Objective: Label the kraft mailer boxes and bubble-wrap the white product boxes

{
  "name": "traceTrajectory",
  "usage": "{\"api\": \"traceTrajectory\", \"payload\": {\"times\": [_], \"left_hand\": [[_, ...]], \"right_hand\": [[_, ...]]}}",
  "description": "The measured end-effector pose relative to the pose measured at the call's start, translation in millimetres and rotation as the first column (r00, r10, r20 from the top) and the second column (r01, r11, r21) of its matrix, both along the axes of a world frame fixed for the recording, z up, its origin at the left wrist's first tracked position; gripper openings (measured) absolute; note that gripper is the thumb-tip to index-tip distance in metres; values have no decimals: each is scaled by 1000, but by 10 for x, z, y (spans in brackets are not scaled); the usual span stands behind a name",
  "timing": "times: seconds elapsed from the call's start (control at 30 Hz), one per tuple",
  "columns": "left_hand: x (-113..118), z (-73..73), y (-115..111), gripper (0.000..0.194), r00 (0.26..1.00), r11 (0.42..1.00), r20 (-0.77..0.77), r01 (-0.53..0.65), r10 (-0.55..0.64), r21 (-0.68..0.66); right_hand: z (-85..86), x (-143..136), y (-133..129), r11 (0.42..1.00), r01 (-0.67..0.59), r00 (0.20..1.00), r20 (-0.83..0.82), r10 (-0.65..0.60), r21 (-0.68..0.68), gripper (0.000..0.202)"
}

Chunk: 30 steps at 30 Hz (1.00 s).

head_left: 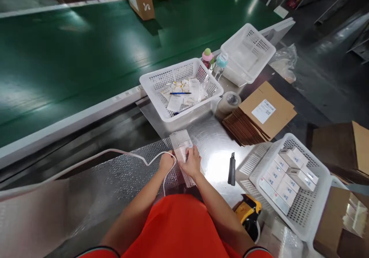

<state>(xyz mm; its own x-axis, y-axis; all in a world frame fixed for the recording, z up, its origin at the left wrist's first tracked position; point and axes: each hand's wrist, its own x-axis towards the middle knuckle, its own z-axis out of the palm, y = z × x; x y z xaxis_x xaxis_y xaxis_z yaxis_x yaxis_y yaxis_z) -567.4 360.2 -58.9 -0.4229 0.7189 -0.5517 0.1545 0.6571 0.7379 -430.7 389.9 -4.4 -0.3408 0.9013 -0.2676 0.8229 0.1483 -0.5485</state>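
Note:
Bubble wrap stretches from the left across the metal table, its right end folded into a layered strip. At the left edge of that strip my left hand is closed, its fingers curled; what it grips is hidden. My right hand presses on the strip with fingers bent, over a small white item under the plastic. A white cord loops past my left hand and down toward my body. Right of my hands lies a black box cutter.
A white basket with papers and a blue pen stands ahead, beside a tape roll and flattened cartons. Small white boxes fill part of the right basket. A yellow tape dispenser sits near my right arm. Beyond runs a green conveyor.

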Motion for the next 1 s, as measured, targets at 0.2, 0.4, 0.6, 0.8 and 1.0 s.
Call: {"api": "traceTrajectory", "payload": {"times": [0.2, 0.4, 0.6, 0.8, 1.0], "left_hand": [[-240, 74, -205, 16, 906, 955, -320, 295, -275, 16], [-15, 74, 186, 32, 695, 784, -478, 620, -538, 19], [172, 188, 338, 62, 520, 696, -578, 708, -629, -120], [191, 237, 267, 61, 301, 603, -662, 745, -687, -286], [206, 178, 225, 76, 250, 528, -589, 768, -769, -362]], "right_hand": [[43, -50, 3, 987, -51, 963, 269, 9, 151, 42], [1, 437, 571, 965, -63, 908, 417, -50, 254, 43], [-95, 437, 616, 946, -64, 874, 476, -101, 318, 51], [51, 678, 641, 974, -66, 914, 405, -27, 215, 71], [49, 1091, 495, 976, -91, 905, 426, -2, 199, 78]]}}
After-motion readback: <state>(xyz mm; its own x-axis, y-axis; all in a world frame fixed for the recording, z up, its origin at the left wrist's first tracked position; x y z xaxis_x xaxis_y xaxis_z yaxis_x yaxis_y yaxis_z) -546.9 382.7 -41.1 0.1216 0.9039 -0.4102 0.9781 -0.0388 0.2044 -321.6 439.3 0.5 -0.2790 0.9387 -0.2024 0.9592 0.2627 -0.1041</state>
